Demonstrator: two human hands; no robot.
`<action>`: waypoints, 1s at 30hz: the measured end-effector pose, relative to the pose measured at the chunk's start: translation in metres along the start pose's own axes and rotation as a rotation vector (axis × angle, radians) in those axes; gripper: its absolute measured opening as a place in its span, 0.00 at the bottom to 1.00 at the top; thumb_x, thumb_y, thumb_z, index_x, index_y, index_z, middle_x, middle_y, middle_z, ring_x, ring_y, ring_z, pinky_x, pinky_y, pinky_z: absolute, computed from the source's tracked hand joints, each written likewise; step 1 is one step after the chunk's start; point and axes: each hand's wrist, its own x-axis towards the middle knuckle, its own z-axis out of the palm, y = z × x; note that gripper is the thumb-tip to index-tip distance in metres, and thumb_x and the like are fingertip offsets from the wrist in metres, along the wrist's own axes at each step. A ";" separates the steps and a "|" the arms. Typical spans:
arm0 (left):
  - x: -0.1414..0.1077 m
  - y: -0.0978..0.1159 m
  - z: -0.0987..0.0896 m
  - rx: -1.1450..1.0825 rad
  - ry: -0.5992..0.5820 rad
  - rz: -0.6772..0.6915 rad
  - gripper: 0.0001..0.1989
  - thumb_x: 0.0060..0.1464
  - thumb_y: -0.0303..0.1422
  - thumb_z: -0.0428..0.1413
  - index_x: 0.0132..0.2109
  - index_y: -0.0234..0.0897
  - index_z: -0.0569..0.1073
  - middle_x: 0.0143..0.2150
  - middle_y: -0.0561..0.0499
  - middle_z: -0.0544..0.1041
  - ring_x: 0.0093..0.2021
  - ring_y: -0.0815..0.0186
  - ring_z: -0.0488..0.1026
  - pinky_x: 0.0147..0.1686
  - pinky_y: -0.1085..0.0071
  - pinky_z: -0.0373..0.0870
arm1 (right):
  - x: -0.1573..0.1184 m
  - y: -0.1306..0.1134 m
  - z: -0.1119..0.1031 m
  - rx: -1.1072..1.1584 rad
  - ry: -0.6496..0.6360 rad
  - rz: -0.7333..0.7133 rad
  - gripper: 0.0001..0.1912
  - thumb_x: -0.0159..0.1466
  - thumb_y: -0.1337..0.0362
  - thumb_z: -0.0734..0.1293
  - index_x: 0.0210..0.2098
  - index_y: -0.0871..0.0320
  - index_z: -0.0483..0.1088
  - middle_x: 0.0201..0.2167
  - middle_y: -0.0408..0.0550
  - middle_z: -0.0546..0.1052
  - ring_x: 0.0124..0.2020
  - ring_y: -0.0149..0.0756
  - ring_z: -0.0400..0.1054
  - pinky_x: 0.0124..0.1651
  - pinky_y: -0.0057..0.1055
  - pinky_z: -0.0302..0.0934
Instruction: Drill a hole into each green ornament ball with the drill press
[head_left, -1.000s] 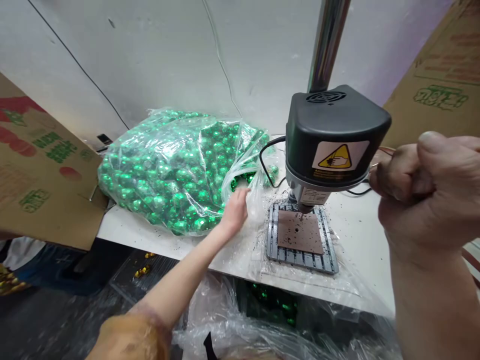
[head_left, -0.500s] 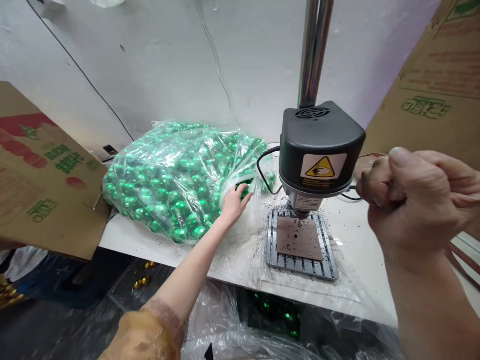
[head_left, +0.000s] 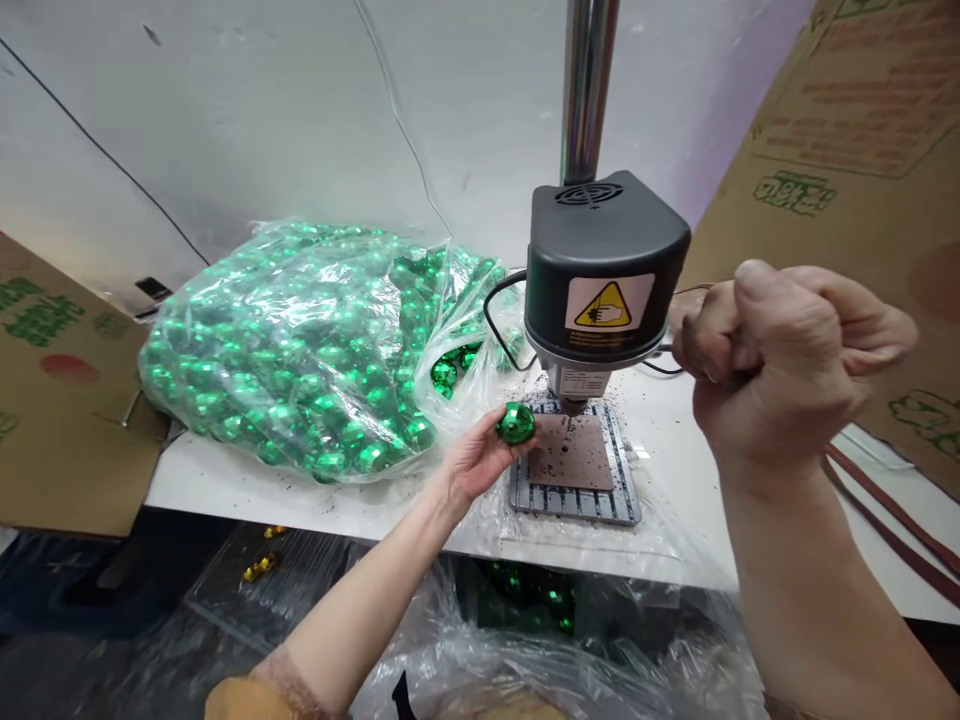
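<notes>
gleaming ball (head_left: 516, 424) between left fingers (head_left: 490, 424)

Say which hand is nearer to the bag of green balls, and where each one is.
Left. The left hand holds a green ball beside the bag, near its opening; the right hand is clenched, farther away, right of the drill.

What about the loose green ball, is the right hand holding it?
No, the left hand holds the green ball, while the right hand is closed beside the drill head.
</notes>
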 end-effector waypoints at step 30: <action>0.057 -0.050 -0.019 0.764 -0.208 0.556 0.30 0.55 0.47 0.70 0.60 0.39 0.75 0.61 0.42 0.79 0.64 0.53 0.73 0.64 0.60 0.68 | -0.003 0.003 -0.003 -0.045 -0.036 -0.070 0.28 0.66 0.61 0.71 0.15 0.55 0.55 0.12 0.37 0.53 0.13 0.26 0.50 0.21 0.37 0.47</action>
